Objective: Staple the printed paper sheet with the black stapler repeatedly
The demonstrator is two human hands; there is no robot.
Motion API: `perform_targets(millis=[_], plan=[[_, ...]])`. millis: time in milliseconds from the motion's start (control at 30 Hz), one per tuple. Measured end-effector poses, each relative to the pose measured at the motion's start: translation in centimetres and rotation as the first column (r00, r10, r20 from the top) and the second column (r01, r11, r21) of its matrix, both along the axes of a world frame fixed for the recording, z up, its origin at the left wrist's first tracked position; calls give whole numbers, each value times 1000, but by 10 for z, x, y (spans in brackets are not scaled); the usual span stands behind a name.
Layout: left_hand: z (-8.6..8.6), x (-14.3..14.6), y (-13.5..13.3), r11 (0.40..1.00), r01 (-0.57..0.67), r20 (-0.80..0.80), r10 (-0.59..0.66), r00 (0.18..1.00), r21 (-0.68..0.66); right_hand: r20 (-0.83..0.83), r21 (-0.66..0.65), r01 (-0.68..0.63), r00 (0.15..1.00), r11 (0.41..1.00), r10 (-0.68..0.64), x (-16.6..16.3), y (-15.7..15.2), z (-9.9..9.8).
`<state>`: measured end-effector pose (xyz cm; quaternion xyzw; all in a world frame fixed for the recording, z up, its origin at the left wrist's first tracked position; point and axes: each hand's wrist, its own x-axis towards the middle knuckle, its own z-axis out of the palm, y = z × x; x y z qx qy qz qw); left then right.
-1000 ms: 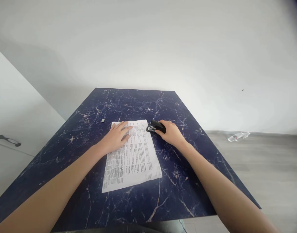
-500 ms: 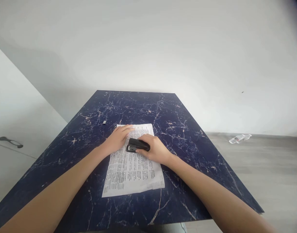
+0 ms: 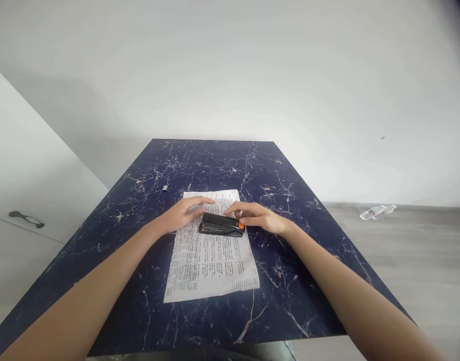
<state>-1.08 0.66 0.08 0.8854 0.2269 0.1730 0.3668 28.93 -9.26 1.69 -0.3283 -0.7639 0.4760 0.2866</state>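
A black stapler (image 3: 220,225) with an orange part at its right end lies across the upper half of a printed sheet of paper (image 3: 215,260). My left hand (image 3: 184,214) rests over the paper's upper left, thumb and fingers apart, its thumb close to the stapler's left end. At the other end, my right hand (image 3: 258,215) has its thumb by the orange part and its fingers stretched loosely behind the stapler. It is not wrapped round it; whether the fingertips touch it I cannot tell.
The paper lies on a dark blue marble-patterned table (image 3: 215,168). A small pale piece (image 3: 165,188) sits left of the paper's top. A crumpled clear plastic item (image 3: 378,211) is on the floor by the wall. A white cabinet with a dark handle (image 3: 26,219) stands at left.
My right hand has let go of the stapler and drawn back to the right, uncovering its orange end. My left hand's thumb and fingers have spread. The whole view has shifted slightly.
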Motion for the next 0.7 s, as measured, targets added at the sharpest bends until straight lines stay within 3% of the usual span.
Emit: perform_targets(millis=[133,433,567,700], plan=[[8,-6,2,948,183,120,-157,980,-260,-61,-113,-126,991,986,120,11,4,0],[5,-8,2,856,181,297,-33,954,-485,52,-78,-114,992,990,118,9,0,11],[7,-7,1,854,173,302,-20,953,-490,102,85,41,994,996,-49,-3,-3,1],[6,-2,-1,868,125,334,49,941,-481,155,354,146,965,924,-212,-33,-10,-11]])
